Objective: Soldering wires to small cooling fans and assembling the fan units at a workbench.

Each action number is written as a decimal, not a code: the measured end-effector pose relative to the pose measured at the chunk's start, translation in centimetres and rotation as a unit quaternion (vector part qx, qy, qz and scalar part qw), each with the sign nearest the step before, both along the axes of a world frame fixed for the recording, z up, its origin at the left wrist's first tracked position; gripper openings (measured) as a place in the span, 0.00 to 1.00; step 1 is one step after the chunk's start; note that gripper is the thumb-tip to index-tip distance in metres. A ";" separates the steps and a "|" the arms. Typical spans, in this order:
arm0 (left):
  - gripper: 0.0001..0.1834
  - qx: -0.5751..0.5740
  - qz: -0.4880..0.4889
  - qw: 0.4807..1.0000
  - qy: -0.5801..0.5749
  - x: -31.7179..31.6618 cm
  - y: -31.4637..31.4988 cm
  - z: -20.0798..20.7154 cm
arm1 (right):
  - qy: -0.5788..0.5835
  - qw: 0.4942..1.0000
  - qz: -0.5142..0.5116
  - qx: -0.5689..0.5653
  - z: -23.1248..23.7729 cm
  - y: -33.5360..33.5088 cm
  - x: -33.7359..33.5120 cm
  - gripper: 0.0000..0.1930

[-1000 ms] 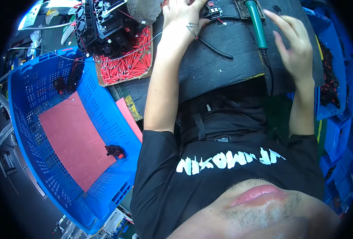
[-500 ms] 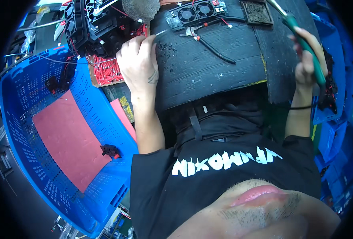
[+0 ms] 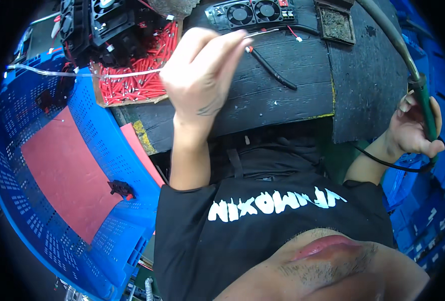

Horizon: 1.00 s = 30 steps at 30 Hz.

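Gripping hands [image 3: 196, 72] [image 3: 408, 133]: left on thin wire [image 3: 262, 33], perhaps solder; right on green-handled iron [image 3: 422, 98], tip out-of-view.

The head view looks steeply down from the person's head, close over the face [image 3: 328, 273] and black shirt [image 3: 252, 223] in its lower part. Its fisheye lens faces the left hand [image 3: 198, 72], the right hand [image 3: 414, 128] and the farther surface [image 3: 300, 98], bending the blue basket [image 3: 102, 135] along its left rim.

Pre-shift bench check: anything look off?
Mildly: small black part askew at the edge of the pink sheet in the blue crate, apart from the dark parts at its far end. Nothing else stands out.
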<state>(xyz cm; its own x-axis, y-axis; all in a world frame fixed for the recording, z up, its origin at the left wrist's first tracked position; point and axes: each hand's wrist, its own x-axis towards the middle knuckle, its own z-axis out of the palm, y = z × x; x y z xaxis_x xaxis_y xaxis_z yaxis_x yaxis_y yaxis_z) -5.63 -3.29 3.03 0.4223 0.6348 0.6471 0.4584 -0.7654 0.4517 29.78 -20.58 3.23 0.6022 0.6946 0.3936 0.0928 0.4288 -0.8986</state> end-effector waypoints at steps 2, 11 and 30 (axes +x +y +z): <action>0.10 0.032 -0.018 0.999 -0.013 2.4 0.6 -0.5 | 0.039 0.998 0.043 0.024 -0.1 0.0 0.3 0.55; 0.11 0.065 0.020 0.998 0.008 4.9 0.6 -2.6 | -0.174 0.981 0.088 -0.018 -0.1 0.4 -0.8 0.27; 0.07 0.075 0.053 0.994 0.059 5.6 0.0 -3.3 | -0.177 0.965 0.196 -0.006 -0.5 3.8 -2.2 0.23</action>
